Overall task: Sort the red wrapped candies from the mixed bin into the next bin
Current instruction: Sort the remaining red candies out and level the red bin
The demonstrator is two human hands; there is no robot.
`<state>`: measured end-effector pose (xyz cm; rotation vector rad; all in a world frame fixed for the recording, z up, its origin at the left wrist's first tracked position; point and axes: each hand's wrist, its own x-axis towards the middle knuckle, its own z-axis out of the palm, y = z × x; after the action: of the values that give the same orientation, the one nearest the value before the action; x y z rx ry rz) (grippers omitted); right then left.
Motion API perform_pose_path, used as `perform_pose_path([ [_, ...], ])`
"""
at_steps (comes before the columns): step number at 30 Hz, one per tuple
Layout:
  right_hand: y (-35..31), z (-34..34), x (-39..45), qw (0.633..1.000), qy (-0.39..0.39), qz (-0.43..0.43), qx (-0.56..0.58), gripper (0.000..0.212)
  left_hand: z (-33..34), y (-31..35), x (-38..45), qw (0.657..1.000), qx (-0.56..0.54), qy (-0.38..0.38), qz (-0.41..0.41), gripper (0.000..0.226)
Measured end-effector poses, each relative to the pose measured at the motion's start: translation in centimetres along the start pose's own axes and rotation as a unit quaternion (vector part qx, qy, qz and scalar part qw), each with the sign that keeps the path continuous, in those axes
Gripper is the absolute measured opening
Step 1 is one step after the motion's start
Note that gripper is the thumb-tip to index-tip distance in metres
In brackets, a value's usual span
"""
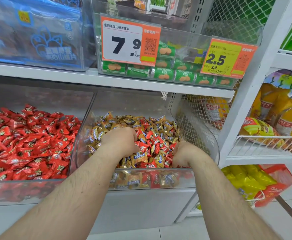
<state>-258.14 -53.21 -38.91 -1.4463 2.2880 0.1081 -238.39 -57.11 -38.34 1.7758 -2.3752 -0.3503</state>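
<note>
left hand [120, 141] | curled in mixed bin [212, 141] (grip unclear) | right hand [181, 154] likewise, seemingly

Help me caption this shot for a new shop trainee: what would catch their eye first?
Probably the bin of red wrapped candies at lower left, a solid mass of red. Next to it, both hands, left hand and right hand, dig into the mixed bin of gold and red candies. Above, the orange price tag reading 7.9 stands out.

hands: 2 – left hand [120, 141], right hand [182, 155]; clear bins at hand level: 2 – mixed bin [209, 141], red-candy bin [20, 186]; orange price tags: 2 – 7.9 tag [130, 41], 2.5 tag [227, 58]; candies: too many to count
</note>
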Motion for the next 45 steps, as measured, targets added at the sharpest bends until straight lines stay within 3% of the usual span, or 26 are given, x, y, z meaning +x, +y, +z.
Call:
perform_pose_path([
  [7,-0.1,-0.1,-0.3,0.997,-0.029,-0.022,-0.070,0.036,0.0,-0.2,-0.7,1.000,-0.016,0.017,0.001,0.014],
  [13,-0.4,-0.3,-0.8,0.999,-0.031,-0.041,-0.009,0.034,-3.2,-1.8,-1.8,0.967,-0.227,0.099,-0.058,0.020],
  [18,-0.8,-0.2,-0.8,0.997,-0.043,-0.058,-0.003,0.034,-4.1,-2.7,-2.5,0.940,-0.312,0.123,-0.060,0.013],
  [23,-0.8,-0.2,-0.7,0.996,-0.043,-0.081,-0.019,0.031,-2.5,-2.9,-1.9,0.980,-0.182,0.069,-0.036,0.027],
  [26,-0.1,-1.5,-1.5,0.996,-0.025,-0.085,0.011,0.021,-1.8,-2.0,-1.5,0.996,-0.061,0.061,-0.020,0.010],
  [31,-0.2,-3.7,-2.7,0.976,0.054,-0.139,0.159,0.023,-0.7,-1.4,-0.9,0.996,0.067,0.005,-0.067,0.050],
  [35,-2.1,-3.2,-2.6,0.929,0.015,-0.153,0.336,0.028,-0.7,-1.2,-0.7,0.995,0.062,0.010,-0.074,0.050],
  [40,-3.6,-1.9,-1.1,0.879,0.001,-0.075,0.470,0.009,-0.8,-1.1,-1.5,0.998,0.012,0.058,-0.021,0.029],
  [45,-4.9,-1.5,0.3,0.890,0.117,-0.065,0.436,0.011,-2.4,-1.6,-2.2,0.983,-0.141,0.106,0.052,0.035],
])
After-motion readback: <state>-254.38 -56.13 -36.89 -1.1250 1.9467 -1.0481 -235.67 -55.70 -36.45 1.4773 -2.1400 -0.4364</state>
